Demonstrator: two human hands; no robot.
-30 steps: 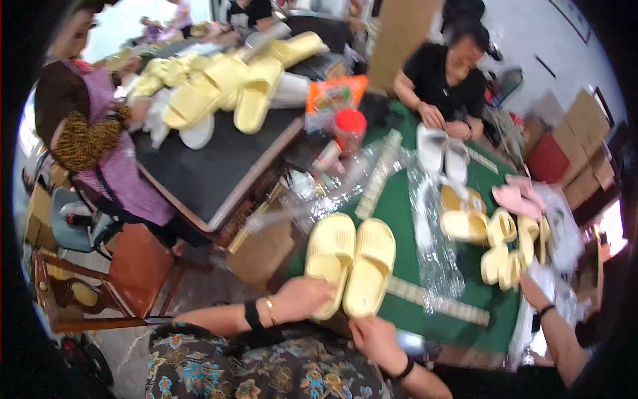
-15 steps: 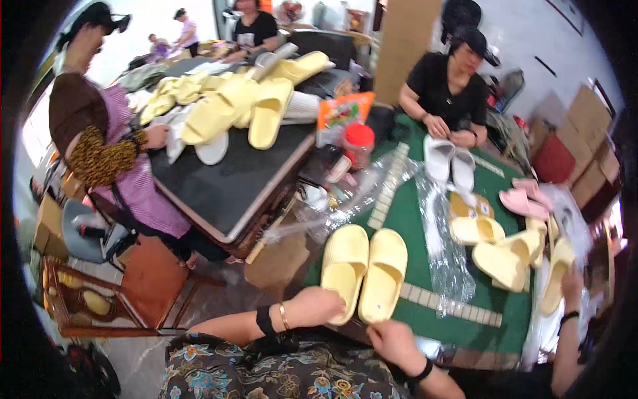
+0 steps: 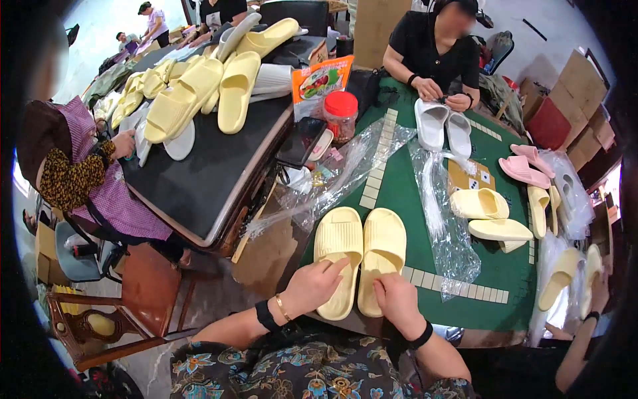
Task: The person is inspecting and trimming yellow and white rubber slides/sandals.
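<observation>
The wearer's left hand point(image 3: 314, 290) reaches over the left slipper point(image 3: 339, 229), fingers bent, their tips near the edge of its strap. The right hand point(image 3: 399, 302) is half curled, its thumb at the heel part of the right slipper point(image 3: 387, 236). Whether either hand actually grips its slipper cannot be told. These two yellow slippers lie side by side at the near edge of a green worktop point(image 3: 495, 323), toes toward twelve o'clock.

Counting from that pair, a wooden chair point(image 3: 149, 279) stands at nine o'clock. A row of pale tiles point(image 3: 458, 288) runs off between three and four. At two o'clock a crumpled clear plastic bag point(image 3: 460, 263) is spread out, with another yellow slipper point(image 3: 478, 203) just past it and pink slippers point(image 3: 525, 171) farther along the same line. Another person's forearm point(image 3: 577, 356) comes in at four o'clock.

At twelve o'clock, well beyond the toes, stands a red-lidded jar point(image 3: 340, 120). At one o'clock are light grey slippers point(image 3: 430, 133), right in front of a co-worker in a black top point(image 3: 435, 53). Between ten and eleven, a heap of yellow slippers point(image 3: 183, 100) covers part of a black worktop point(image 3: 199, 193).
</observation>
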